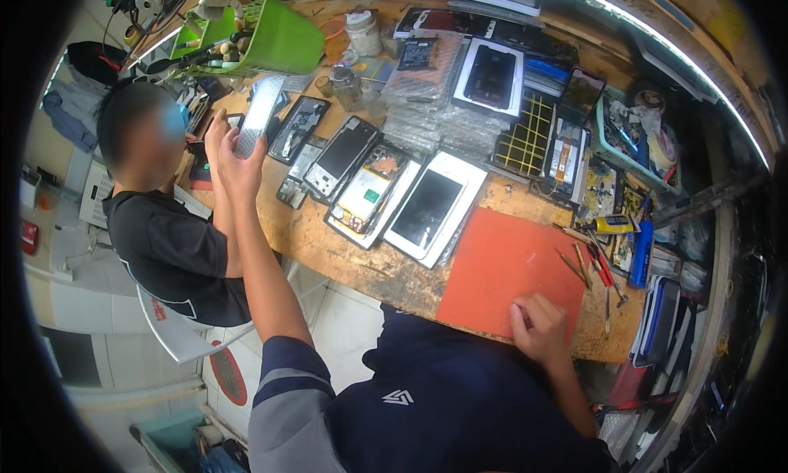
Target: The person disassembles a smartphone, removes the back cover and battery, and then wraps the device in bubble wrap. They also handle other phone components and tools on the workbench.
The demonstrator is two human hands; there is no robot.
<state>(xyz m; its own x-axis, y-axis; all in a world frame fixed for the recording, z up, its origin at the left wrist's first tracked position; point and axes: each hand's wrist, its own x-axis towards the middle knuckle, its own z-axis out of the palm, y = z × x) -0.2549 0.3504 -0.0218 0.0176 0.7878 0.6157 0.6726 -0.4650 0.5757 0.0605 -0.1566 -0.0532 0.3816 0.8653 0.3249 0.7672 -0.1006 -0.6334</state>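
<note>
My left hand [240, 167] is raised at the left, beside the co-worker. It grips a long, flat, silvery bubble-wrapped pack [260, 112], thumb along one side. A co-worker's forearm [223, 227] comes up close behind my wrist, partly hidden by it. My right hand [540, 327] rests with curled fingers on the near edge of an orange mat [509, 268]; nothing shows in it. Left of the mat lie a phone with a dark screen in a white box tray [435, 202], an opened phone [373, 194] with its inside bare, and a phone frame [341, 157].
A green basket of tools [287, 34] stands at the far left. Bubble-wrapped packs [419, 103] are stacked at the back, near a boxed phone [491, 75]. Screwdrivers, red-handled pliers [599, 265] and a yellow tube [611, 224] lie right of the mat. A co-worker [164, 218] sits left.
</note>
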